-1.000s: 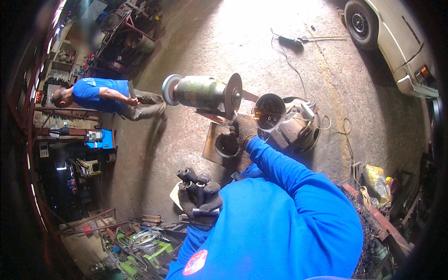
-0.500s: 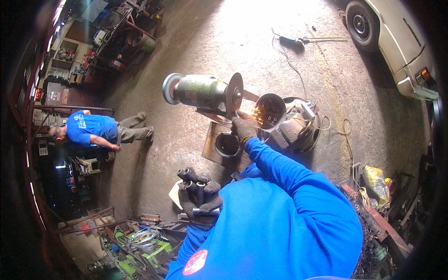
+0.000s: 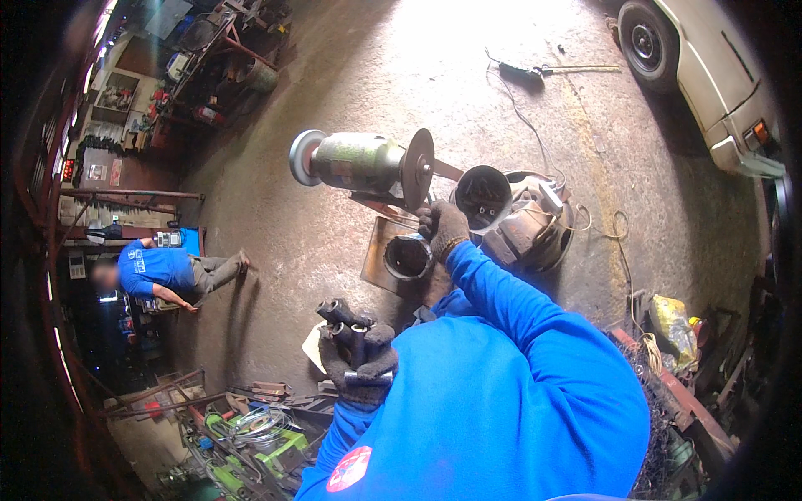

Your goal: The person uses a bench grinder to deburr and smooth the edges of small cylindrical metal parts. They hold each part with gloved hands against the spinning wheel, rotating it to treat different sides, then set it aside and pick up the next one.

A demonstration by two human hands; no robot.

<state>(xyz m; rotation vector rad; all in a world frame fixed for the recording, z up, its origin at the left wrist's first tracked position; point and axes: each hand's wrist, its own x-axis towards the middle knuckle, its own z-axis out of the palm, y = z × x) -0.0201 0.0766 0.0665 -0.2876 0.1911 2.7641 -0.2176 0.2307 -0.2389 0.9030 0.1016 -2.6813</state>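
My left hand (image 3: 361, 367), in a dark work glove, is closed around several short dark metal tubes (image 3: 341, 316) at the chest. My right hand (image 3: 447, 227), gloved too, is closed just below the right wheel (image 3: 418, 169) of a green bench grinder (image 3: 359, 163). Its fingers are around a small metal piece, mostly hidden, whose tip shows above the glove. Right beside that hand is an open round metal can (image 3: 481, 197) with small pieces inside. Below the grinder a dark round opening (image 3: 408, 257) shows on a square plate (image 3: 376, 271).
Rusty metal blocks (image 3: 526, 230) sit in a round base right of the can. A corded power tool (image 3: 522, 73) lies on the floor ahead. A vehicle (image 3: 718, 83) stands at far right, scrap (image 3: 677, 334) lies at right. A person in blue (image 3: 159, 267) walks at left.
My right hand has drawn slightly back and right from the grinder wheel, and the sparks are gone. My left hand holds still. The person at left has moved nearer the shelves.
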